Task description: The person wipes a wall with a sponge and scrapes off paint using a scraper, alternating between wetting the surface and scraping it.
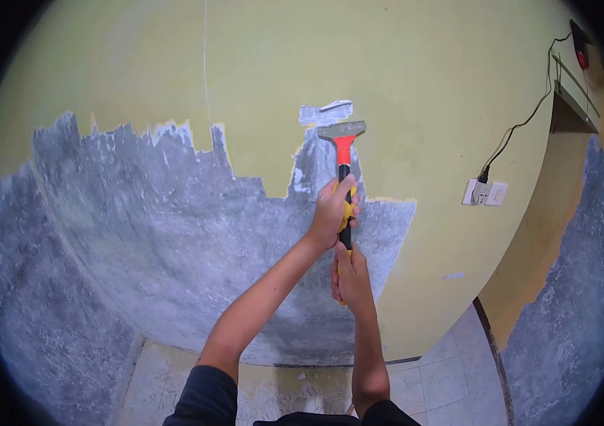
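Note:
A long-handled scraper [344, 144] with a wide grey head, a red neck and a black and yellow handle points up the wall. Its head lies over the upper end of a narrow bared strip, just under a lifted flake of paint [335, 107]. My left hand [330, 213] is closed round the upper part of the handle. Lower down, near the handle's end, my right hand [353, 280] grips it too. Grey bared plaster [174, 213] with a ragged upper edge spreads around and left of my hands, below the yellow-green paint [415, 85].
To the right, a wall socket [483, 192] holds a plug with a black cord [522, 124] running up to a dark object with a red part. Beyond it is a doorway-like opening. Pale floor tiles [444, 376] show below, with scattered debris [281, 394] along the wall's foot.

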A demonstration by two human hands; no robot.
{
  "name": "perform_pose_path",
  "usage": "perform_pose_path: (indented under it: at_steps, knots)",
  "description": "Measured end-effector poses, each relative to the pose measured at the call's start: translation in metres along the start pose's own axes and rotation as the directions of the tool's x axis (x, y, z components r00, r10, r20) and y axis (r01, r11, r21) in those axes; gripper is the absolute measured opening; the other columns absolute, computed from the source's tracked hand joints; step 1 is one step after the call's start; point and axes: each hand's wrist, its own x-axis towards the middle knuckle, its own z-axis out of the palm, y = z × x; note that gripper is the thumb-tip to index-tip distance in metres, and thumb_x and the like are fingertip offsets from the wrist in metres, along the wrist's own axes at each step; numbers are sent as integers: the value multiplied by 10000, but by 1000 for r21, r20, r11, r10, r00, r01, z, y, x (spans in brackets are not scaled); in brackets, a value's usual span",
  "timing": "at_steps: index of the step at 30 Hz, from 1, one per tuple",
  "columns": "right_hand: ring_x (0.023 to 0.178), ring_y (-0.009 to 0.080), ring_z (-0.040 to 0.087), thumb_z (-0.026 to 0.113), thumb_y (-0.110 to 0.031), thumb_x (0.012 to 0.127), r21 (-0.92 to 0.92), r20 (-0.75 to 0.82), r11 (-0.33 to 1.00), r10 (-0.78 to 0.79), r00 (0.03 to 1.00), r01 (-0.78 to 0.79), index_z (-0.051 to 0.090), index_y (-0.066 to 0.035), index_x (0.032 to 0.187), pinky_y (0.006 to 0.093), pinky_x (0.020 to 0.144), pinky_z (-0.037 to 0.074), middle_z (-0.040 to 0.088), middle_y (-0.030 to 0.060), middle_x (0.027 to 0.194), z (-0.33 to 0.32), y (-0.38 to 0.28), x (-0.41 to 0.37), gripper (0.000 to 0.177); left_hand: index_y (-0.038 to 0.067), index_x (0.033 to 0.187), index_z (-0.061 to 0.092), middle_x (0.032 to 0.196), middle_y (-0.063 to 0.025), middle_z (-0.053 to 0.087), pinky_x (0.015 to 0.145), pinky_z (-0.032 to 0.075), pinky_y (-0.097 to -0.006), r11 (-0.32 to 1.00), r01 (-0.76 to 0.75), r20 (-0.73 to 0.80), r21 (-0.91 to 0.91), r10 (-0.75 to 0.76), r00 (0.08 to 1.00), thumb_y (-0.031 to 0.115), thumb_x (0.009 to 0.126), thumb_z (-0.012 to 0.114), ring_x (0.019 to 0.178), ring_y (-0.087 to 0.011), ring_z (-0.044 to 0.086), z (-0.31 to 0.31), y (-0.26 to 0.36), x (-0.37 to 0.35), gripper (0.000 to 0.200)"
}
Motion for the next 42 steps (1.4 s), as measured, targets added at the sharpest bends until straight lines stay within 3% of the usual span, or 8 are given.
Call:
perform_pose_path:
  at_steps: [14,18,23,24,27,30,34,42]
  knots:
    - [475,117,512,517,-377,988,-540,35,840,-33,999,47,542,-99,829,267,443,381,510,7,571,2,224,-158,321,85,877,529,721,-27,543,574,496,-309,972,113,-322,-206,-176,930,299,943,632,608,-147,553,-155,-144,-193,247]
    - [401,196,396,452,-443,999,-370,68,885,331,941,-284,628,-43,1140,369,402,355,465,45,549,-5,364,-230,459,114,883,517,663,-22,508,439,414,-308,906,354,-485,-233,-424,765,289,940,620,494,-148,496,-180,-190,-269,210]
    - [423,135,359,428,-444,1013,-397,-185,882,196,963,-256,597,-54,1001,315,418,304,423,4,524,48,256,-239,425,105,944,531,649,-15,488,409,370,-284,894,341,-374,-292,-434,820,379,945,587,477,-139,469,-177,-176,-291,280]
    - [438,120,381,436,-453,1012,-755,-468,504,35,883,-420,599,-47,1029,307,418,316,466,21,551,76,331,-253,438,101,952,534,646,-14,484,406,364,-282,894,326,-346,-306,-424,837,412,947,572,474,-140,464,-170,-170,-292,312]
    - [1158,367,535,565,-383,977,-461,-60,887,-42,997,10,495,-37,1364,479,1012,369,556,237,1297,51,351,-242,523,107,939,549,611,-4,465,384,340,-283,917,294,-340,-270,-376,862,501,941,528,430,-138,400,-173,-169,-281,394]
    - [937,328,617,508,-279,972,-174,35,957,242,970,-233,503,-15,1346,468,825,472,628,211,1106,45,282,-232,457,115,728,508,528,14,413,373,258,-289,897,254,-544,-362,-424,724,291,865,607,379,-149,283,-134,-137,-281,244]
    - [446,128,395,470,-474,998,185,117,875,433,894,-448,617,-35,1068,331,411,320,494,60,580,30,291,-224,467,84,969,526,611,-24,486,362,311,-276,931,203,-301,-303,-295,907,510,969,483,416,-126,417,-144,-141,-266,428]
    - [373,112,424,423,-427,1024,202,179,959,161,971,-196,478,-78,781,265,342,324,442,3,518,23,96,-53,429,123,989,496,646,20,457,358,270,-211,988,106,-175,-114,-125,977,514,1012,413,443,-61,382,-60,-29,-91,400]
